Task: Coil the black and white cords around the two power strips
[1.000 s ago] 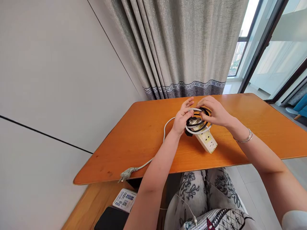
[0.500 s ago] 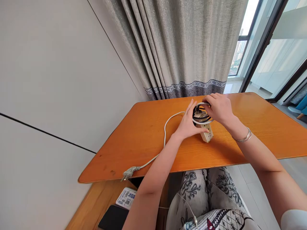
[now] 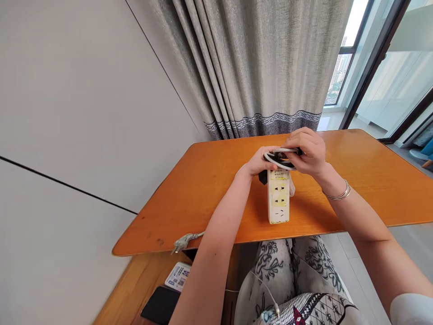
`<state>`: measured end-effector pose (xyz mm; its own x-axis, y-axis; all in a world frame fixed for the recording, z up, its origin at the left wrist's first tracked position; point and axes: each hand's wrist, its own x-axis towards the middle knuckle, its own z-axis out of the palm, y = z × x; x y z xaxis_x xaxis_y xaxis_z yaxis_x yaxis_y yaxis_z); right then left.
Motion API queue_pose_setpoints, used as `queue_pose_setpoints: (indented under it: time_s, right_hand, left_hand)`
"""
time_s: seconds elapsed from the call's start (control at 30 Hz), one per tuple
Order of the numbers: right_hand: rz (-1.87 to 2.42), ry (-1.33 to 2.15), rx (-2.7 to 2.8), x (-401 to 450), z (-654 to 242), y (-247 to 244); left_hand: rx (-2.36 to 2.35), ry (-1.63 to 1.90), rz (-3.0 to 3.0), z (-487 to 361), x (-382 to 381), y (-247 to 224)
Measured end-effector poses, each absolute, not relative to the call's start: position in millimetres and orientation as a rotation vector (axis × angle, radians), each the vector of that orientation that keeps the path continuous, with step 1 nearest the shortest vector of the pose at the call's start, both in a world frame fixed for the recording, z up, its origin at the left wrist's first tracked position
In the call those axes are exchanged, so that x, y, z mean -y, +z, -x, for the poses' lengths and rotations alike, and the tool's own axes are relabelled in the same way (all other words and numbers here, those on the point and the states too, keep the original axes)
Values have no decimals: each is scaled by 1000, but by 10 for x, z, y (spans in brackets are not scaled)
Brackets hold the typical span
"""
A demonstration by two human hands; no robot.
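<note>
A worn white power strip [image 3: 279, 198] with yellowed patches hangs tilted over the orange table, its socket face toward me. Black and white cables [image 3: 280, 161] are looped around its upper end. My left hand [image 3: 260, 161] is closed on the left side of the loops, thumb in front. On the right side, my right hand [image 3: 306, 151] pinches the cable loops. Dark and pale blocks stick out on either side behind the strip; their kind is partly hidden. The grey plug [image 3: 182, 242] lies at the table's front left edge, its cord passing behind my left forearm.
The orange wooden table [image 3: 189, 194] spans the space ahead. A grey curtain [image 3: 264, 67] hangs beyond it. Below left, a black phone-like slab [image 3: 160, 305] and a printed white card [image 3: 177, 276] lie on a wooden surface. A thin white cable [image 3: 265, 291] rests over the lap.
My left hand has gone from spread fingers to gripping the loops. The power strip has swung toward me, showing its full socket face. My right hand stays on the cables.
</note>
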<state>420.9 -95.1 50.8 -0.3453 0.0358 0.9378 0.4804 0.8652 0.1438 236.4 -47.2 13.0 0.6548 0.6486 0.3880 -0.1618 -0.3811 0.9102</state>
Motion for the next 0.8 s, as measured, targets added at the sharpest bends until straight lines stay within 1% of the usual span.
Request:
queue_pose_setpoints:
  time_s: [0.17, 0.33, 0.43, 0.53, 0.7, 0.8]
  right_hand:
    - [380, -395, 1658, 984, -4107, 465]
    - [512, -23, 1476, 945, -4065, 458]
    - [595, 75, 1482, 942, -4082, 475]
    - [664, -11, 1585, 977, -4126, 496]
    - [714, -348, 1784, 988, -4197, 448]
    - [729, -409, 1891, 1011, -4152, 378]
  left_hand:
    - [-307, 889, -1521, -2436, 511, 86]
    - [-317, 977, -1504, -2449, 637, 85]
    - [-333, 1093, -1588, -2471, 655, 144]
    - [-342, 1127, -1665, -2499, 655, 164]
    - [-374, 1131, -1662, -2537, 572, 38]
    - [-497, 1233, -1766, -2568, 487, -50]
